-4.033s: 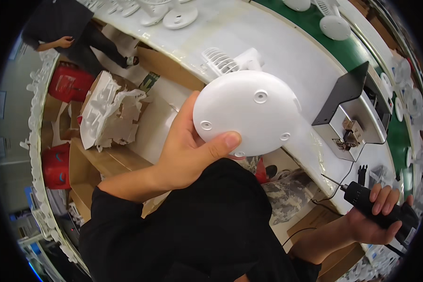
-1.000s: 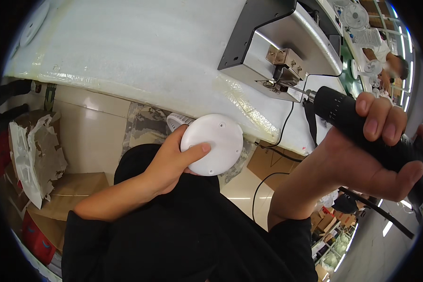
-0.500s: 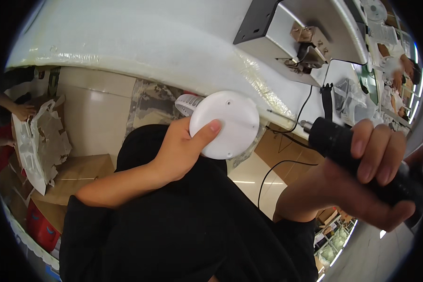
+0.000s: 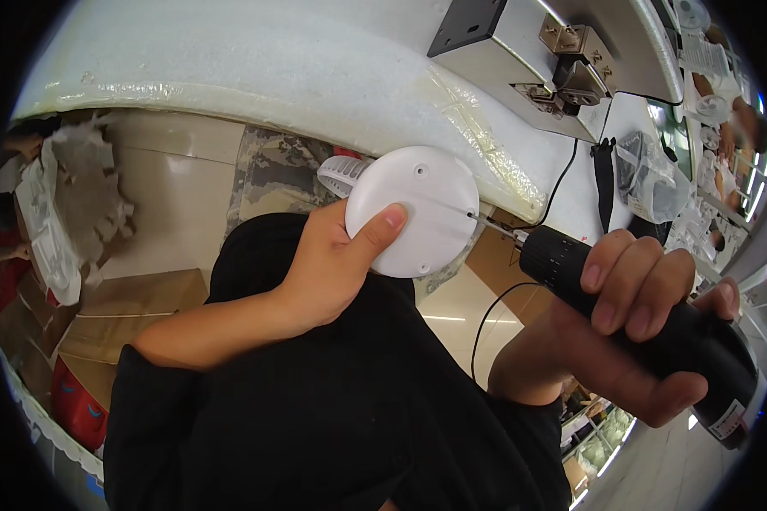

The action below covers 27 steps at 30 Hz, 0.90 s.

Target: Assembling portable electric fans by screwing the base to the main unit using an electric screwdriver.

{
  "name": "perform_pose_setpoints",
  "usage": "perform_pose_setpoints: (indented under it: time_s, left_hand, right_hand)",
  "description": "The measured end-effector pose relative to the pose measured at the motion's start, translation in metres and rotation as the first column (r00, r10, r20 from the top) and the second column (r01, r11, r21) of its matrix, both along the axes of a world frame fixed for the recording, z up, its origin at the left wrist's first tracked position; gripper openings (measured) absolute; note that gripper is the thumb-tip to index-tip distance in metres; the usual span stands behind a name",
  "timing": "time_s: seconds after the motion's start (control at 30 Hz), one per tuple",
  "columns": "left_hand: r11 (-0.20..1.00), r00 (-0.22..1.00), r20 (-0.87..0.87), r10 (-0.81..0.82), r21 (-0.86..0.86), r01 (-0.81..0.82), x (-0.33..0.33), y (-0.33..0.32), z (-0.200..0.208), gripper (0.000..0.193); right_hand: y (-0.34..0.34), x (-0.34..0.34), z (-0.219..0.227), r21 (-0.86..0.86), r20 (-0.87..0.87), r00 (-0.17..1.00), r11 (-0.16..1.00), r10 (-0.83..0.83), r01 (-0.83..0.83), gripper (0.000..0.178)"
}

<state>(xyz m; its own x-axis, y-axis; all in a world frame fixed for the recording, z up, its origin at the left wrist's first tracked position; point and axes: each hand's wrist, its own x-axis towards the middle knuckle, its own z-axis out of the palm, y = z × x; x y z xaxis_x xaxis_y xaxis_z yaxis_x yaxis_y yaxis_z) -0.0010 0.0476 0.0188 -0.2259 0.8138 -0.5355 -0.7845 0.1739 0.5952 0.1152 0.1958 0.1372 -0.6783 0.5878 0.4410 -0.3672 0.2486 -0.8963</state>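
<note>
My left hand (image 4: 337,260) grips a small white fan (image 4: 418,221) by its round base, thumb pressed on the flat face and the other fingers hidden beneath. Screw holes sit near the rim of that face. Part of the fan's slotted white head (image 4: 343,175) sticks out past the far left of the base. In my right hand (image 4: 631,298) is a black electric screwdriver (image 4: 571,266), fingers wrapped round its body. Its thin bit reaches left to the hole at the right edge of the base, and the tip appears to be at that hole.
Beyond the base runs a white-covered table (image 4: 230,60) with clear tape along its edge. A metal machine (image 4: 520,68) stands on it at the far right, near a clear plastic bag (image 4: 652,175). A black cable (image 4: 490,319) hangs by the screwdriver. At left are a cardboard box (image 4: 136,315) and another person's hands.
My right hand has brought the screwdriver left, its bit now at the hole in the base. The base has shifted slightly up and right. At left, the other person's plastic-wrapped item has moved.
</note>
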Motion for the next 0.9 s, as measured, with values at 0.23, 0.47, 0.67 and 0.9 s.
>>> perform_pose_setpoints:
  time_s: [0.23,0.47,0.67,0.9]
  left_hand:
    - [1.0,0.992,0.129,0.01,-0.005,-0.01,0.0,0.002,0.003,0.034]
    - [0.999,0.975,0.217,0.05,0.006,-0.052,0.0,0.003,0.005,0.036]
    - [0.998,0.981,0.187,0.041,0.039,-0.05,0.0,0.002,0.004,0.036]
    - [0.97,0.936,-0.256,-0.242,-0.049,0.238,-0.004,0.003,0.015,0.041]
  right_hand:
    - [-0.007,-0.006,-0.009,0.017,0.012,0.999,0.999,-0.032,0.032,0.049]
    - [-0.01,-0.008,-0.012,0.032,0.041,0.997,0.998,-0.064,0.063,0.045]
    - [-0.01,-0.003,-0.02,0.14,0.016,1.0,0.99,0.024,-0.026,0.059]
    - [-0.016,0.034,0.032,0.154,-0.008,0.976,0.964,0.219,-0.216,0.081]
